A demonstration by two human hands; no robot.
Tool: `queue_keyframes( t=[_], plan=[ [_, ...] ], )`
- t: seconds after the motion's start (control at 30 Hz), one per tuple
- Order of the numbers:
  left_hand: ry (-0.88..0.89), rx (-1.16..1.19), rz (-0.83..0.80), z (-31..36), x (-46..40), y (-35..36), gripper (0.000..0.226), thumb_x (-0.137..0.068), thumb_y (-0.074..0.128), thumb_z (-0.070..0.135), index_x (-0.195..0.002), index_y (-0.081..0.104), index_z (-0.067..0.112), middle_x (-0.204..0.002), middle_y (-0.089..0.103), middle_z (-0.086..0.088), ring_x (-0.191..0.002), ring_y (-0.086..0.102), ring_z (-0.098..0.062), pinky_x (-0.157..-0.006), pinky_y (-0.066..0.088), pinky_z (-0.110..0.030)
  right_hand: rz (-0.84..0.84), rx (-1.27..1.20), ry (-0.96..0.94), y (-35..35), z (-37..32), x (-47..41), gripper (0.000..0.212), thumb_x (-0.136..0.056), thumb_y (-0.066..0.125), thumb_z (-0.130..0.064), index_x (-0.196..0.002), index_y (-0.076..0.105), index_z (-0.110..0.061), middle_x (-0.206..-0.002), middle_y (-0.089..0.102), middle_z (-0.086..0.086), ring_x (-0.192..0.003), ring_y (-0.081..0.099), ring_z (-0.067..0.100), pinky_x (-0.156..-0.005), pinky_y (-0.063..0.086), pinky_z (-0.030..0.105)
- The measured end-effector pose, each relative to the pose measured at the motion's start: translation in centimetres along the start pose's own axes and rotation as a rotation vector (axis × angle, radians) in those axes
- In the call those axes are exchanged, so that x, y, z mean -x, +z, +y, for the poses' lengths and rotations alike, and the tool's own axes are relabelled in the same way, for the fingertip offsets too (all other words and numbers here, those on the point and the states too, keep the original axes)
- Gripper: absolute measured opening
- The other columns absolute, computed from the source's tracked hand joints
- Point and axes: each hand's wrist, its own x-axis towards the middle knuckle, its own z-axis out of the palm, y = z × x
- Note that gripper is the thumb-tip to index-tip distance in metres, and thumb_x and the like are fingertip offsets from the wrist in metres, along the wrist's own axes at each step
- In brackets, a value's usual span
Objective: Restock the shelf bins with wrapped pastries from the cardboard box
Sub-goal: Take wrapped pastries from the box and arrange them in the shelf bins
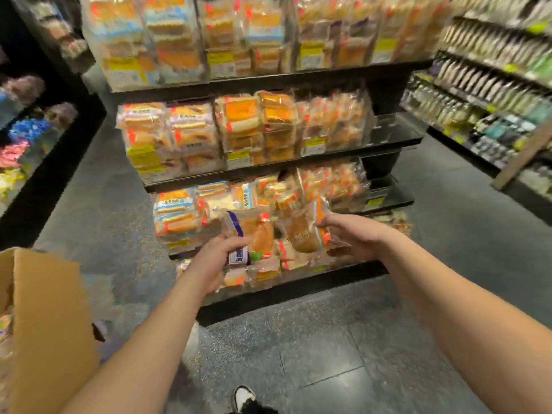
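A: Left hand [209, 264]?
B: Fingers curled round a wrapped pastry with a blue label [251, 237], held just in front of the lower shelf bins [268, 270].
A: Right hand [355, 237]?
B: Thumb and fingers pinch a second clear-wrapped pastry [301, 231], which hangs just left of its fingertips, beside the first.
A: Supply?
B: The cardboard box [44, 318] stands well left of the left-hand fingers.

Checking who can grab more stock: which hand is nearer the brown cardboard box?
Left. The left hand holds a wrapped pastry right of the brown cardboard box; the right hand is farther right.
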Motion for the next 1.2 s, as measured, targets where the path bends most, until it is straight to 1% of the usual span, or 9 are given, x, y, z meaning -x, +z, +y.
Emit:
queue_keyframes(
  t=[0.1,0.3,0.43,0.57,0.7,0.77,0.87,1.03,1.2],
  plan=[
    [-0.076,0.161,-0.183,1.1,-2.4,2.6,0.035,-0.075,0.063,0.012,-0.11,0.065,0.009,-0.097,0.074,-0.01,-0.083,0.072,-0.021,-0.082,0.054,-0.037,0.016,0.092,0.04,-3.9,-1.5,0.9,0.017,-0.098,0.054,-0.028,-0.115,0.054,-0.026,-0.112,0.058,-0.009,-0.105,0.058,0.016,-0.101,0.046,0.042],
    [-0.166,0.296,-0.386,2.6,-9.8,7.8,0.071,-0.026,0.097,0.017,-0.093,0.075,0.007,-0.093,0.073,-0.015,-0.08,0.072,-0.029,-0.079,0.054,-0.042,-0.066,0.161,0.133,-10.0,-3.6,-1.6,0.033,-0.097,0.054,-0.035,-0.13,0.052,-0.027,-0.134,0.056,-0.001,-0.12,0.058,0.026,-0.093,0.052,0.038],
    [-0.182,0.325,-0.452,4.6,-15.2,10.5,0.065,-0.021,0.097,0.016,-0.084,0.079,0.007,-0.09,0.073,-0.017,-0.077,0.072,-0.033,-0.077,0.058,-0.051,-0.041,0.107,0.133,-13.5,-5.7,-5.5,0.034,-0.096,0.058,-0.035,-0.128,0.056,-0.024,-0.135,0.058,0.002,-0.123,0.058,0.031,-0.103,0.049,0.045],
    [-0.18,0.348,-0.45,8.0,-20.2,12.1,0.028,-0.046,0.085,0.015,-0.072,0.08,0.007,-0.077,0.074,-0.014,-0.063,0.073,-0.027,-0.052,0.058,-0.032,-0.041,-0.071,0.074,-17.2,-8.7,-9.6,0.056,-0.087,0.056,-0.062,-0.127,0.064,-0.024,-0.13,0.065,0.008,-0.116,0.061,0.032,-0.105,0.044,0.047],
    [-0.124,0.459,-0.421,10.8,-25.9,12.7,0.064,-0.03,0.098,0.018,-0.09,0.08,0.005,-0.095,0.075,-0.017,-0.079,0.074,-0.028,-0.074,0.06,-0.041,-0.027,-0.288,-0.055,-20.7,-11.1,-13.1,0.083,-0.087,0.036,-0.079,-0.132,0.056,-0.013,-0.119,0.065,0.01,-0.102,0.058,0.026,-0.085,0.048,0.036],
    [-0.108,0.48,-0.419,11.7,-28.0,13.4,0.062,-0.043,0.095,0.019,-0.099,0.077,0.003,-0.104,0.073,-0.018,-0.088,0.072,-0.029,-0.088,0.055,-0.043,0.061,-0.237,-0.127,-21.1,-11.5,-14.8,0.074,-0.085,0.048,-0.074,-0.127,0.057,-0.013,-0.103,0.067,0.003,-0.099,0.06,0.021,-0.09,0.046,0.038],
    [-0.104,0.478,-0.391,12.7,-30.0,15.0,0.037,-0.075,0.066,0.016,-0.109,0.067,0.002,-0.1,0.073,-0.018,-0.086,0.071,-0.028,-0.097,0.047,-0.045,0.21,-0.151,-0.176,-21.1,-11.8,-17.6,0.079,-0.071,0.076,-0.064,-0.135,0.055,-0.023,-0.126,0.066,-0.002,-0.121,0.058,0.022,-0.105,0.043,0.044],
    [-0.089,0.419,-0.38,14.0,-32.8,16.7,0.033,-0.079,0.057,0.012,-0.109,0.064,0.001,-0.094,0.074,-0.016,-0.078,0.073,-0.026,-0.067,0.06,-0.035,0.313,-0.252,-0.256,-22.2,-13.1,-20.6,0.038,-0.089,0.073,-0.023,-0.125,0.061,-0.021,-0.113,0.073,-0.002,-0.106,0.068,0.016,-0.087,0.054,0.032],
    [-0.104,0.366,-0.34,14.6,-35.9,17.6,0.039,-0.077,0.058,0.011,-0.113,0.063,-0.001,-0.096,0.073,-0.017,-0.079,0.073,-0.026,-0.064,0.059,-0.034,0.265,-0.248,-0.217,-25.9,-14.0,-23.0,0.047,-0.086,0.075,-0.019,-0.13,0.058,-0.015,-0.119,0.072,0.002,-0.11,0.068,0.018,-0.096,0.054,0.036]
  ],
)
